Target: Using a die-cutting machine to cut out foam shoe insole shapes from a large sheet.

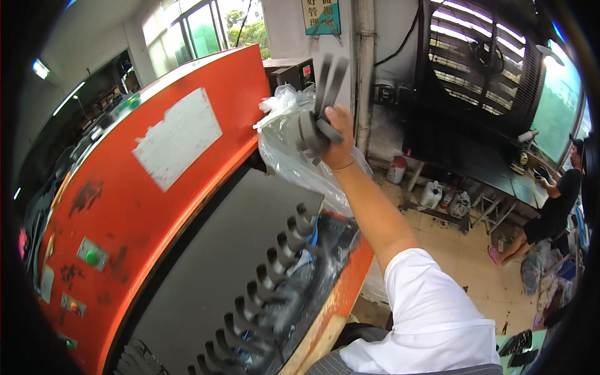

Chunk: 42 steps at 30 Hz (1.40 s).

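Note:
My right hand [338, 139] is raised above the far end of the machine bed, with its fingers closed around a bundle of dark grey curved strips [307, 132]. Two straight ends of the bundle point upward. Behind it, a clear plastic bag [281, 164] hangs at the end of the orange machine [240, 81]. Along the right side of the bed runs a row of several similar curved dark pieces [262, 275], their tips curling up. A flat dark grey sheet [231, 219] covers the bed beside them. No part of my left hand shows.
Green buttons [92, 257] sit on the orange panel. A dark workbench [481, 169] stands at the right below a large fan [481, 56], with white jugs [431, 194] under it. Another person [553, 200] works at that bench. Plastic bags [534, 269] lie on the floor.

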Each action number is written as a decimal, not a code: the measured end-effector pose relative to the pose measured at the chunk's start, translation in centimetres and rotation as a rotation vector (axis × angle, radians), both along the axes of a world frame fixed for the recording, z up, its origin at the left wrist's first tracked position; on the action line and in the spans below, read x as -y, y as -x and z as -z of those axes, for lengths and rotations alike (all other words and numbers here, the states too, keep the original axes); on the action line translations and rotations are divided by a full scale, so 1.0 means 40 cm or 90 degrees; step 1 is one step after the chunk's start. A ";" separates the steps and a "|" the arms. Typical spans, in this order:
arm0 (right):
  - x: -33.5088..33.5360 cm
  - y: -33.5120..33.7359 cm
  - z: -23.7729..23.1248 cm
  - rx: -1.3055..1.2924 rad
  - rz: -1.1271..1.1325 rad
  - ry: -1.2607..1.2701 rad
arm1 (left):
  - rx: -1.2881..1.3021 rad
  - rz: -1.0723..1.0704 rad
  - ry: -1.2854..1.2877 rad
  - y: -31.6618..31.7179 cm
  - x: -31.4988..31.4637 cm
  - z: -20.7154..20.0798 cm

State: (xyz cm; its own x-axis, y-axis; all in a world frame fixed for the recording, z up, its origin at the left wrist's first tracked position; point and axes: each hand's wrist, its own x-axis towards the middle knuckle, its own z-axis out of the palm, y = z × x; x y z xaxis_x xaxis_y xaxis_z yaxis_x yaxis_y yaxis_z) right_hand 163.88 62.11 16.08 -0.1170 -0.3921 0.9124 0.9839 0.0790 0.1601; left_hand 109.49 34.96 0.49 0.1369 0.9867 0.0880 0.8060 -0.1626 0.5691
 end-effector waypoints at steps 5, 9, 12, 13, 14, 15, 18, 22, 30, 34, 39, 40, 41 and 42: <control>-0.233 -0.183 0.185 0.005 -0.040 0.303 | -0.060 0.038 0.034 -0.206 -0.135 0.008; -0.372 -0.298 0.422 0.114 -0.038 0.651 | -0.111 0.088 0.097 -0.251 -0.180 0.003; -0.365 -0.327 0.639 -0.002 0.048 1.145 | -0.143 0.143 0.141 -0.265 -0.247 0.002; -0.371 -0.353 0.669 -0.004 0.049 1.152 | -0.145 0.166 0.151 -0.275 -0.275 0.007; -0.285 -0.377 0.700 -0.068 0.062 1.243 | -0.149 0.191 0.163 -0.281 -0.302 0.012; -0.403 -0.366 0.675 -0.137 0.081 1.331 | -0.151 0.219 0.174 -0.289 -0.332 0.018; -0.036 -0.460 0.869 -0.281 0.070 1.574 | -0.173 0.221 0.194 -0.258 -0.341 -0.010; 0.009 -0.497 0.877 -0.469 0.146 1.736 | -0.152 0.237 0.213 -0.262 -0.315 0.024; 0.094 -0.739 0.781 -0.436 -0.301 1.159 | -0.059 -0.052 0.212 -0.341 0.083 0.000; -0.074 -0.684 0.566 -0.486 -0.524 1.059 | 0.012 -0.123 0.136 -0.383 0.181 0.015; -0.091 -0.424 0.311 -0.421 -0.630 0.956 | 0.220 -0.197 0.163 -0.356 0.226 -0.002; -0.073 -0.361 0.278 -0.385 -0.657 0.965 | 0.235 -0.226 0.136 -0.323 0.230 -0.023; -0.053 -0.293 0.243 -0.349 -0.682 0.973 | 0.199 -0.251 0.030 -0.277 0.230 -0.023; -0.034 -0.209 0.204 -0.301 -0.712 0.982 | 0.163 -0.277 -0.077 -0.219 0.223 -0.016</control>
